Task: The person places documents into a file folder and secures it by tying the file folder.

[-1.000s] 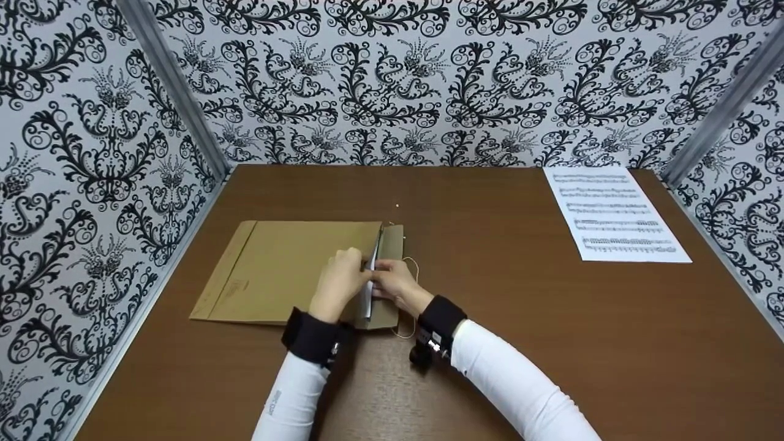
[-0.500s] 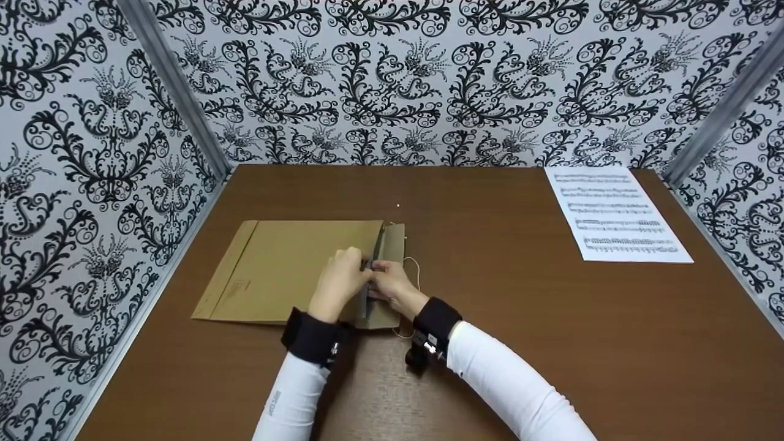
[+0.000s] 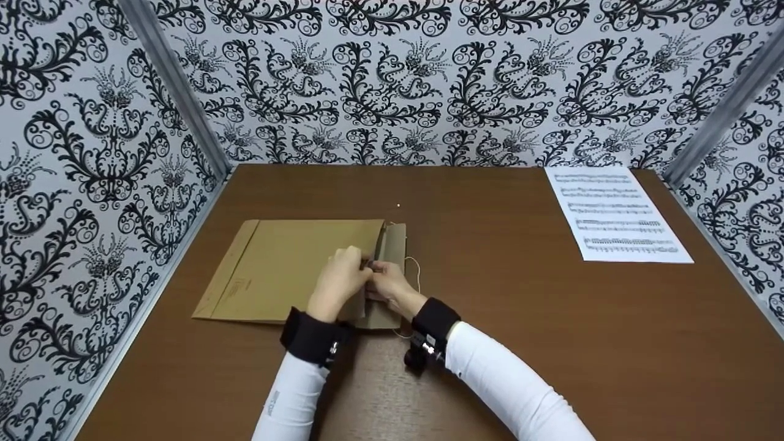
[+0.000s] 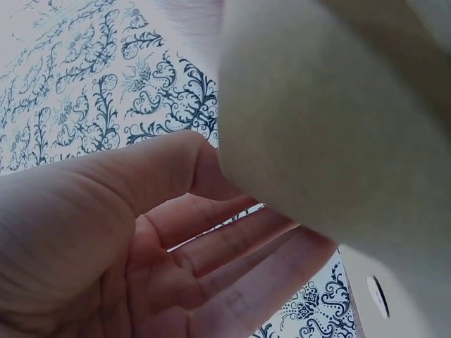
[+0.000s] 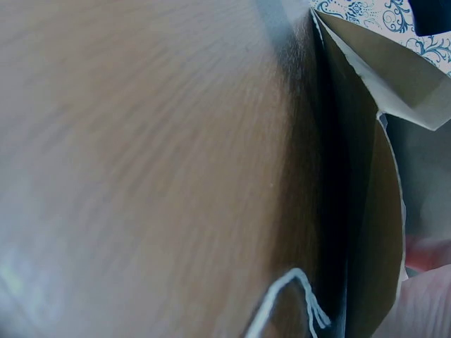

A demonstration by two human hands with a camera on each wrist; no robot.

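From my remote station, I watch a person's two hands meet at the mouth of a brown envelope (image 3: 288,263), which lies flat on the left half of a brown table (image 3: 502,306). The left hand (image 3: 340,282) pinches the upper layer at the mouth between thumb and fingers, lifting it clear of the flap (image 3: 394,242) beneath. The right hand (image 3: 392,286) reaches into the gap from the right, its fingertips partly hidden; I cannot tell whether they grasp anything. A pale string (image 3: 419,269) loops out beside the flap. Reddish print (image 3: 236,286) marks the envelope's near left part. Well apart, at the far right of the table, lies a sheet of printed music (image 3: 618,214). Black straps (image 3: 310,335) circle both wrists over white sleeves (image 3: 508,373), before black-and-white scrolled walls (image 3: 429,92).
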